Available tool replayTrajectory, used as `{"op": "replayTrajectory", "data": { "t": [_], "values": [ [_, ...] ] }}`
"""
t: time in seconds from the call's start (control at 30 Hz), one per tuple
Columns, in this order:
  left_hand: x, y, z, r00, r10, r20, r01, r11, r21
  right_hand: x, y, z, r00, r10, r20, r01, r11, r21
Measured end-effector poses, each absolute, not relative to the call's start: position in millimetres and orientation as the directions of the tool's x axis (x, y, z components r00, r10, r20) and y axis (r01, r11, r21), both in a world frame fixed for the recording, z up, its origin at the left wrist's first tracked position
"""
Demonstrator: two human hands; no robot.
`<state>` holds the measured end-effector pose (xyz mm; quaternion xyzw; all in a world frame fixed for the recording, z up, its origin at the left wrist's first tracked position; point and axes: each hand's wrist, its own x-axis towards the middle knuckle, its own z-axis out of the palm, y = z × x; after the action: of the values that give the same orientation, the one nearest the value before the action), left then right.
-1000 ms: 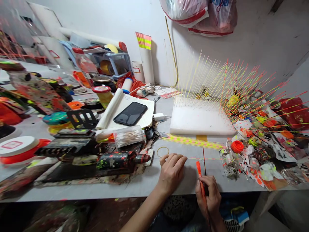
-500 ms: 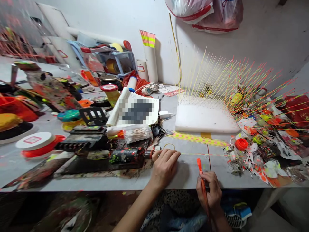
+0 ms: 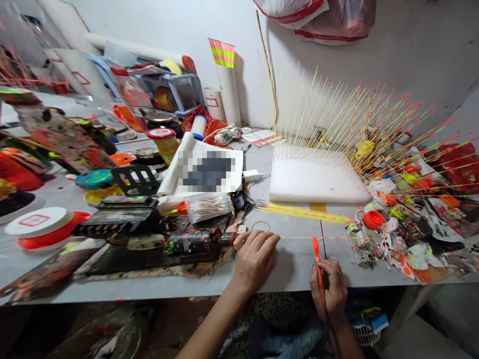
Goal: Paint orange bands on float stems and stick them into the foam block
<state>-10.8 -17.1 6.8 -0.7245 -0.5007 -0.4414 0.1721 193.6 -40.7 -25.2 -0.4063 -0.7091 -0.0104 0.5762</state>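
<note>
My left hand (image 3: 256, 257) rests by the chuck end of a black, paint-spotted motor tool (image 3: 194, 243), fingers together over the near end of a thin stick (image 3: 295, 238) that runs out to the right. In my right hand (image 3: 329, 286) is an orange-coated brush (image 3: 320, 271), held upright. Its orange tip (image 3: 315, 243) is at the thin stick, near a dark red line on the table. Behind them lies a row of yellow and pink striped sticks (image 3: 307, 212).
A white foam block (image 3: 318, 179) full of thin coloured sticks stands behind. Paint-stained clutter and an orange cap (image 3: 373, 219) lie right. At left are a white-and-red spool (image 3: 45, 224), jars and a bag of cotton swabs (image 3: 209, 207). Plastic bags (image 3: 337, 20) hang above.
My right hand has moved slightly right and up, bringing the brush tip from below the thin stick up to it. My left hand stays in place. The view has shifted a little.
</note>
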Motion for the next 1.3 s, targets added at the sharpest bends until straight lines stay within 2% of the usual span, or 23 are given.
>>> {"op": "replayTrajectory", "data": {
  "t": [0.13,0.33,0.67,1.3],
  "values": [
    [-11.0,-16.9,5.5,0.107,0.575,0.811,0.877,-0.439,0.196,193.5,-39.7,-25.0,-0.020,0.560,0.828,0.605,0.666,-0.436],
    [-11.9,-16.7,2.9,0.098,0.579,0.810,0.873,-0.441,0.209,196.2,-44.4,-24.9,0.003,0.597,0.802,0.610,0.634,-0.475],
    [-11.0,-17.8,6.9,0.100,0.567,0.818,0.871,-0.447,0.204,181.4,-50.9,-25.1,-0.093,0.608,0.788,0.500,0.713,-0.491],
    [-9.6,-19.0,4.2,0.094,0.567,0.818,0.877,-0.436,0.201,176.1,-40.4,-28.9,-0.074,0.582,0.810,0.570,0.691,-0.444]
  ]
}}
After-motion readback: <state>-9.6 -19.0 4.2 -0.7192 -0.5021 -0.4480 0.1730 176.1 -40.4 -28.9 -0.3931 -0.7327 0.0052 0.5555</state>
